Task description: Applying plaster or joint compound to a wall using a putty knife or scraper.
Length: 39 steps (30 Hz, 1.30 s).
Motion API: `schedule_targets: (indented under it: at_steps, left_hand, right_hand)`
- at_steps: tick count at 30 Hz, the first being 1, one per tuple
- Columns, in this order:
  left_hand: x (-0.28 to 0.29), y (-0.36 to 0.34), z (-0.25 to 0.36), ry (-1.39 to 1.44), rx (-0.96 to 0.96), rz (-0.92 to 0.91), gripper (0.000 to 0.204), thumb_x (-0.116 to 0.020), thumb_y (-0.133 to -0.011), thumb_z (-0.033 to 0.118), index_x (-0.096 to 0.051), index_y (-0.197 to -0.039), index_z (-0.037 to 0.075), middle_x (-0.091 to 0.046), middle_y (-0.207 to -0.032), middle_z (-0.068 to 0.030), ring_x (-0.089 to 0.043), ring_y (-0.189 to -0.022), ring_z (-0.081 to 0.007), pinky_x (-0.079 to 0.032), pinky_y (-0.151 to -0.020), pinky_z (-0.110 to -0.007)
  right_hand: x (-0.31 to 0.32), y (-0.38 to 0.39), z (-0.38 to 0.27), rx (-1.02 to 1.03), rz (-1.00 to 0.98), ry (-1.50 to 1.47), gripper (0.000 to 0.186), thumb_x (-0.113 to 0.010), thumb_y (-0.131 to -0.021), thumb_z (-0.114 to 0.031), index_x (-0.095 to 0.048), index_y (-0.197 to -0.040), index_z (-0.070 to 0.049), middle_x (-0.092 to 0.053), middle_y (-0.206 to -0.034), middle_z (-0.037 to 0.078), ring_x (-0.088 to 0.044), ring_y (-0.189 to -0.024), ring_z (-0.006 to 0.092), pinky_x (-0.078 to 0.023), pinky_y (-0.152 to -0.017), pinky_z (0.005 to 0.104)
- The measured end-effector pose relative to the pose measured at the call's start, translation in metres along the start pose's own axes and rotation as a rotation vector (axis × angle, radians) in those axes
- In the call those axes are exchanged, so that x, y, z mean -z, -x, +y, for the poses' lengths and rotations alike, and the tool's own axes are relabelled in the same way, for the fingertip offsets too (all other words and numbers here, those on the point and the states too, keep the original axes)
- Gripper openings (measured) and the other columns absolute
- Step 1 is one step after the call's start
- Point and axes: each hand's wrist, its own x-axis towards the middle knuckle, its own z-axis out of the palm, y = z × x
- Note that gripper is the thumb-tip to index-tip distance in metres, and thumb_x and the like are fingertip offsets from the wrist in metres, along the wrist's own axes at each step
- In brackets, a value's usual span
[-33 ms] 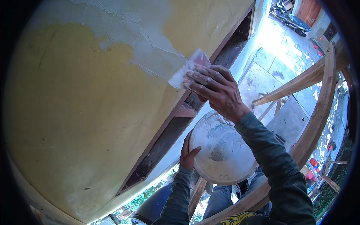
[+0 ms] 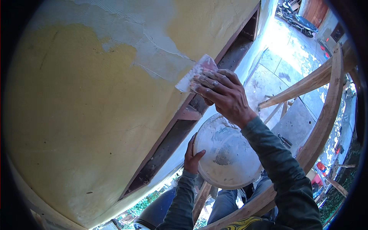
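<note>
My right hand (image 2: 222, 90) grips a flat pinkish putty spreader (image 2: 196, 73) smeared with white paste. Fingers lie along its back, and paste coats them too. The blade is at the lower edge of the yellow wall (image 2: 96, 103), beside a pale patch of filler (image 2: 153, 46); whether it touches the wall I cannot tell. Below, my left hand (image 2: 193, 155) holds the rim of a round shallow pan (image 2: 226, 153), its thumb over the edge and its other fingers mostly hidden beneath. White paste residue covers the pan's inside, thickest near the top rim.
A dark recessed ledge (image 2: 165, 153) runs diagonally along the wall's edge. Wooden poles (image 2: 322, 115) cross on the right and under my arms. Far below lie a paved floor (image 2: 287, 57), a parked motorbike (image 2: 297, 21) and a dark blue barrel (image 2: 155, 209).
My right hand and the spreader have shifted slightly right and down along the wall's edge. My left hand and the pan stay nearly where they were.
</note>
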Motion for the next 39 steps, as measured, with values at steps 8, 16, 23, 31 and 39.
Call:
schedule_targets:
  at_steps: [8, 16, 23, 31, 39]
  left_hand:
    - [0.001, -0.002, 0.011, 0.103, -0.012, -0.002, 0.078, -0.061, -0.083, 0.001, -0.029, -0.154, -0.004, -0.042, -0.151, -0.0181, -0.042, -0.139, -0.0273, -0.032, -0.118, -0.039]
    - [0.023, -0.018, 0.018, 0.232, 0.143, 0.128, 0.074, -0.06, -0.086, 0.001, -0.031, -0.153, -0.004, -0.045, -0.149, -0.015, -0.048, -0.133, -0.0219, -0.04, -0.111, -0.036]
    - [0.009, -0.036, 0.023, 0.223, 0.08, 0.085, 0.074, -0.06, -0.085, 0.001, -0.03, -0.153, -0.003, -0.046, -0.148, -0.0155, -0.049, -0.132, -0.0229, -0.041, -0.111, -0.036]
    - [-0.01, -0.042, 0.022, 0.19, -0.027, 0.011, 0.075, -0.06, -0.085, 0.001, -0.03, -0.154, -0.003, -0.047, -0.147, -0.016, -0.049, -0.132, -0.024, -0.041, -0.111, -0.036]
    - [-0.021, -0.063, 0.042, 0.148, -0.112, 0.019, 0.075, -0.061, -0.085, 0.001, -0.03, -0.154, -0.002, -0.048, -0.146, -0.0166, -0.05, -0.131, -0.0251, -0.041, -0.111, -0.037]
  right_hand:
    - [0.017, -0.074, -0.048, -0.261, 0.434, -0.099, 0.037, -0.063, -0.091, -0.004, -0.065, -0.128, -0.009, -0.07, -0.122, 0.01, -0.066, -0.11, 0.0288, -0.048, -0.091, 0.0401]
    - [-0.049, -0.064, -0.148, -0.568, 0.394, -0.154, 0.052, -0.065, -0.085, -0.001, -0.061, -0.135, -0.011, -0.06, -0.139, 0.01, -0.058, -0.118, 0.0289, -0.043, -0.091, 0.0383]
    - [-0.009, -0.044, -0.138, -0.56, 0.441, -0.298, 0.053, -0.063, -0.083, 0.005, -0.063, -0.134, -0.011, -0.069, -0.121, 0.012, -0.063, -0.103, 0.0278, -0.044, -0.083, 0.0389]
    - [-0.009, -0.075, -0.137, -0.485, 0.339, -0.256, 0.056, -0.062, -0.084, 0.002, -0.056, -0.139, -0.01, -0.065, -0.116, 0.014, -0.06, -0.105, 0.0294, -0.044, -0.082, 0.0434]
    - [0.033, -0.015, -0.148, -0.982, 0.344, -1.025, 0.041, -0.054, -0.095, 0.004, -0.057, -0.135, -0.001, -0.066, -0.128, 0.012, -0.069, -0.099, 0.0209, -0.057, -0.078, 0.0342]
